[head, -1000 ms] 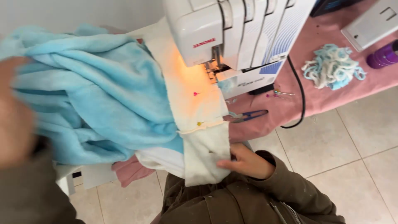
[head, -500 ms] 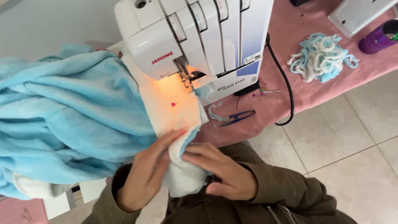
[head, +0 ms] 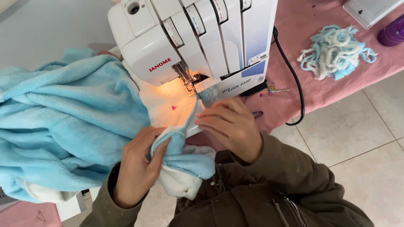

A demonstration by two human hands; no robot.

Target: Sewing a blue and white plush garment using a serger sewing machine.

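Observation:
A white overlock sewing machine (head: 198, 38) stands on a pink-covered table, its lamp lighting the needle area. A big bundle of light blue fleece fabric (head: 63, 122) with a white lining lies to its left, and one edge runs under the presser foot. My left hand (head: 139, 168) grips a folded blue and white end of the fabric near me. My right hand (head: 229, 126) rests fingers-down on the fabric edge right in front of the presser foot. A pink-headed pin (head: 173, 108) sticks in the lit white fabric.
A pile of blue and white trimmings (head: 334, 50) lies on the pink tablecloth (head: 320, 92) at the right. A black power cord (head: 294, 88) loops down the table front. A purple object (head: 391, 35) and a white device (head: 370, 10) sit at the far right. Loose pins (head: 273, 90) lie beside the machine. Tiled floor below.
The view has closed in on the machine. My left hand came in from the far left and took the folded fabric end; my right hand moved up to the presser foot.

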